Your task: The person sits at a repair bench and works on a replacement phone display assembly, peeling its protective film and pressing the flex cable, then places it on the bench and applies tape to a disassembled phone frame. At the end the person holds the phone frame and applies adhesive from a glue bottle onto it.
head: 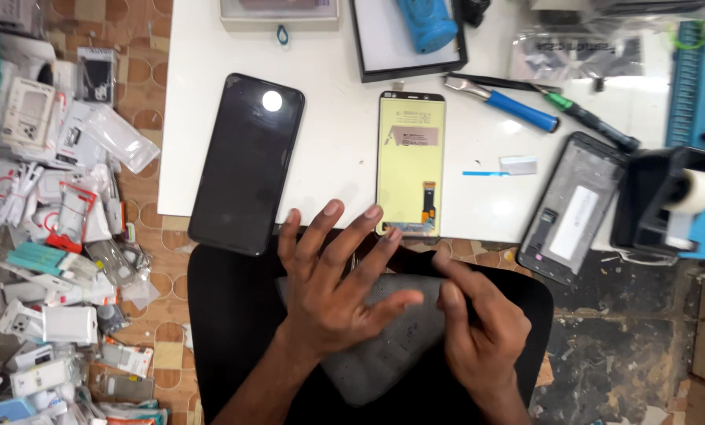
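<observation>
The left hand lies flat with its fingers spread wide apart, palm pressing on a grey cloth spread over a black pad in the person's lap. The right hand has its fingers drawn together, pinching the cloth's upper edge just beside the left thumb. Just beyond the fingertips, on the white worktop, a phone screen panel with a yellow back lies face down. A black phone lies to its left, a phone frame to its right, near a tape dispenser and a blue-handled tool.
</observation>
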A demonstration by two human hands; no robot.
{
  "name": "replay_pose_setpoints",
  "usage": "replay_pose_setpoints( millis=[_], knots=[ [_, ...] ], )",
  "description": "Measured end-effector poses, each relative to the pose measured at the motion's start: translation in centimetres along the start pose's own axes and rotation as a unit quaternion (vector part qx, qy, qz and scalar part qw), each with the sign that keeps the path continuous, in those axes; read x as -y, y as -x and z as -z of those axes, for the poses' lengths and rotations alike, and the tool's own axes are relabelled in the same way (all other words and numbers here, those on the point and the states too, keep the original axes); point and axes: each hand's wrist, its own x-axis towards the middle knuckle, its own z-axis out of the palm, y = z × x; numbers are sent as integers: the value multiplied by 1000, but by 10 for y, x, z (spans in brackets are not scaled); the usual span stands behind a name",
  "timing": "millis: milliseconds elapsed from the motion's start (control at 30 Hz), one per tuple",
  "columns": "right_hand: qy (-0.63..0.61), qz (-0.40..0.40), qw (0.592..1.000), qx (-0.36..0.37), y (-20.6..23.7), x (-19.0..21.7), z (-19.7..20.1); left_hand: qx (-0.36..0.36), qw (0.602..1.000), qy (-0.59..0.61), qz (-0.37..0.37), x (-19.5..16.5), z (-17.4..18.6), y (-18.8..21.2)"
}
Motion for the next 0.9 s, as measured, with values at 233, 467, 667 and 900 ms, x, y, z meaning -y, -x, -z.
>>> replay_pose_setpoints(
  millis=[233,467,667,900],
  knots=[
    [-517,-67,830,195,62,-8,36,186,848,494,39,-77,43,-5],
    [-583,-75,784,200,145,-14,83,358,720,595,15,-152,69,14],
    [-689,-88,719,-21,174,10,110,419,691,589,9,-209,69,14],
    [-678,-86,708,-179,193,42,136,497,615,612,17,-245,60,23]
  ],
)
